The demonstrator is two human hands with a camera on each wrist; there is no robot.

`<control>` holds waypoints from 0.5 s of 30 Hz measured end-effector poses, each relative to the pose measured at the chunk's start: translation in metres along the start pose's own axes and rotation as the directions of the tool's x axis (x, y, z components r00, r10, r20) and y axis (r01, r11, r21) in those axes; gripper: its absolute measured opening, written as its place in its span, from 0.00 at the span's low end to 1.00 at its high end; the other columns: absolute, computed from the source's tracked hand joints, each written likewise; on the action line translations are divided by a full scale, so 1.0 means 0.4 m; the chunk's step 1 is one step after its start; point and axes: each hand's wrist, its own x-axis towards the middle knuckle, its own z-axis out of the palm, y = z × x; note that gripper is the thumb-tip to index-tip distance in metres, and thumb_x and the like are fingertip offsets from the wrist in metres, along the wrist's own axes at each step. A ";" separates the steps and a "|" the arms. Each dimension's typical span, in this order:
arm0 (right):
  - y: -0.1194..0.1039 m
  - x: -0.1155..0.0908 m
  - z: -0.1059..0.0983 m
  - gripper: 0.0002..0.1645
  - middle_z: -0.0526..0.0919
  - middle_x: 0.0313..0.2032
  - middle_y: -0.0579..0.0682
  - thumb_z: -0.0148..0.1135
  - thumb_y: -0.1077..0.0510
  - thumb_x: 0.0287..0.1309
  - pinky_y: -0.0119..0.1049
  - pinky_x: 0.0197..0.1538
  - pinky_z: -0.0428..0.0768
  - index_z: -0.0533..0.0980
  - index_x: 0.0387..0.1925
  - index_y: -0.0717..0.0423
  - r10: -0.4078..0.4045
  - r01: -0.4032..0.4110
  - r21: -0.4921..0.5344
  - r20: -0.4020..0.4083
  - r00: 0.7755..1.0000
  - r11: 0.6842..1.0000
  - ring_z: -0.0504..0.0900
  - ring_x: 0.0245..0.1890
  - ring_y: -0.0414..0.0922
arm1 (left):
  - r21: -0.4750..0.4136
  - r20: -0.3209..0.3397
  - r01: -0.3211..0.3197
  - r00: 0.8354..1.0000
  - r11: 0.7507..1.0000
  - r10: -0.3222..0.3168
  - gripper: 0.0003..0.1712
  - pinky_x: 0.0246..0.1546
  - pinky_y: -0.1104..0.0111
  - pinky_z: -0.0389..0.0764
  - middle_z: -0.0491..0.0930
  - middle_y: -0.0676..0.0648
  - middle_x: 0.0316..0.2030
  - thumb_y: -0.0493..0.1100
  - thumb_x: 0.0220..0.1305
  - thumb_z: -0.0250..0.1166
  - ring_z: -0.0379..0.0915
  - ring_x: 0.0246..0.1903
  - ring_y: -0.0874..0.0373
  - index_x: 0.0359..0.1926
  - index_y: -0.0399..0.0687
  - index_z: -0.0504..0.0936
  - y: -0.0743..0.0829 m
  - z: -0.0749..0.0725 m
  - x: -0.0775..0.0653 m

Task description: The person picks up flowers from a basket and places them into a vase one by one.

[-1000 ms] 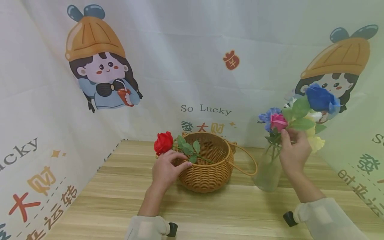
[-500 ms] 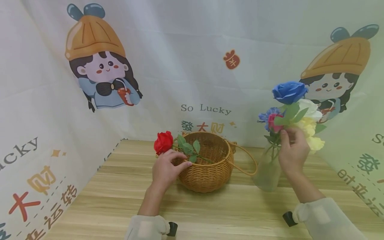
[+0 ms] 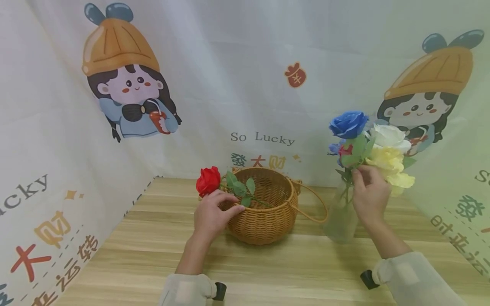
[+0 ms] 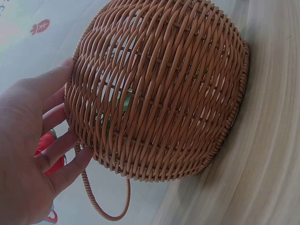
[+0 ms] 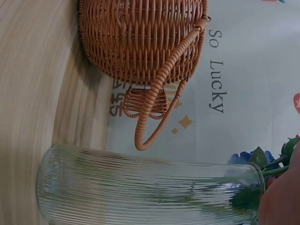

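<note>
My left hand [image 3: 214, 214] holds the rim of the round wicker basket [image 3: 264, 227], its thumb and fingertips at the edge. A red rose [image 3: 208, 180] lies across that rim, its bloom outside and its leafy stem inside. On the right, my right hand [image 3: 371, 195] pinches the stem of a blue rose [image 3: 348, 124] at the mouth of the ribbed glass vase [image 5: 150, 187]. Around it are a white flower [image 3: 388, 137], yellow flowers [image 3: 386, 159], a partly hidden pink rose [image 3: 345, 149] and a smaller blue flower [image 3: 334, 148]. The fingers hide part of the vase's mouth.
The basket's looped handle [image 3: 315, 204] hangs out to the right, close to the vase. Basket and vase stand on a wood-grain table [image 3: 275, 272]. A printed white cloth [image 3: 229, 85] encloses the back and sides.
My right hand has brought the blue rose leftward and slightly down, uncovering the white and yellow flowers and partly covering the pink rose. My left hand stays on the basket.
</note>
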 end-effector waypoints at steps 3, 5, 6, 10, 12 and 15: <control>0.001 -0.001 0.000 0.10 0.84 0.36 0.61 0.61 0.63 0.64 0.25 0.38 0.70 0.79 0.40 0.68 0.003 -0.003 -0.019 0.008 1.000 1.000 0.71 0.30 0.30 | 0.004 0.002 0.001 1.000 1.000 -0.001 0.13 0.41 0.59 0.74 0.80 0.58 0.35 0.56 0.47 0.77 0.75 0.41 0.56 0.33 0.61 0.88 0.001 -0.002 0.002; 0.004 -0.003 0.001 0.09 0.84 0.34 0.62 0.62 0.64 0.62 0.29 0.41 0.68 0.79 0.39 0.69 -0.011 0.011 -0.023 0.001 1.000 1.000 0.71 0.32 0.35 | 0.003 0.004 0.003 1.000 1.000 -0.003 0.13 0.41 0.59 0.74 0.80 0.58 0.35 0.56 0.47 0.77 0.75 0.41 0.56 0.33 0.61 0.88 0.002 -0.003 0.002; 0.006 -0.004 0.001 0.09 0.84 0.34 0.62 0.63 0.64 0.62 0.32 0.42 0.67 0.79 0.38 0.69 -0.022 0.022 -0.024 -0.003 1.000 0.999 0.71 0.33 0.39 | 0.002 0.005 0.005 1.000 1.000 -0.005 0.13 0.41 0.59 0.74 0.80 0.58 0.35 0.56 0.47 0.77 0.75 0.41 0.56 0.33 0.61 0.88 0.004 -0.003 0.002; 0.019 -0.008 0.004 0.07 0.82 0.31 0.65 0.66 0.66 0.57 0.43 0.44 0.63 0.80 0.34 0.70 -0.094 0.093 -0.034 -0.027 0.995 0.995 0.70 0.35 0.51 | -0.004 0.003 0.003 1.000 1.000 -0.003 0.13 0.41 0.59 0.74 0.81 0.58 0.35 0.56 0.47 0.78 0.75 0.41 0.56 0.33 0.60 0.88 0.004 -0.003 0.000; 0.025 -0.011 0.005 0.06 0.80 0.29 0.65 0.66 0.67 0.55 0.47 0.44 0.63 0.80 0.32 0.70 -0.126 0.124 -0.043 -0.045 0.991 0.991 0.69 0.33 0.54 | -0.003 0.001 0.000 1.000 1.000 0.000 0.13 0.41 0.59 0.74 0.81 0.58 0.35 0.56 0.47 0.78 0.75 0.41 0.56 0.33 0.60 0.88 0.003 -0.004 0.000; 0.030 -0.013 0.007 0.07 0.78 0.27 0.65 0.66 0.66 0.54 0.48 0.43 0.63 0.81 0.31 0.70 -0.143 0.139 -0.049 -0.065 0.988 0.989 0.67 0.31 0.54 | -0.001 0.000 0.000 1.000 1.000 0.000 0.12 0.41 0.60 0.74 0.81 0.58 0.35 0.56 0.47 0.78 0.75 0.40 0.56 0.33 0.60 0.88 0.002 -0.003 -0.001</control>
